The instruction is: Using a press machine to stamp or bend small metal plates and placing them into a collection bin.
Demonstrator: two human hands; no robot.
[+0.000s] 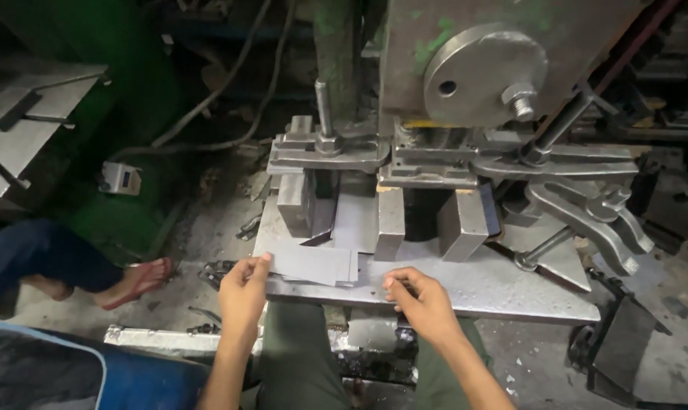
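My left hand (243, 292) pinches the left end of a flat grey metal sheet (314, 263) that lies on the steel press table (503, 288). A second sheet (355, 220) runs back from it under the die. My right hand (422, 300) rests on the table's front edge with its fingers curled, a little right of the sheet; whether it holds anything is unclear. Behind the sheet stand steel die blocks (393, 224) under the clamped upper tooling (450, 156).
A round flywheel disc (484, 72) with a nut sits above the die. A forged lever (594, 220) lies at the right. Another person's leg and red sandal (135, 281) are on the floor at left. My green-trousered legs (298, 357) are below the table.
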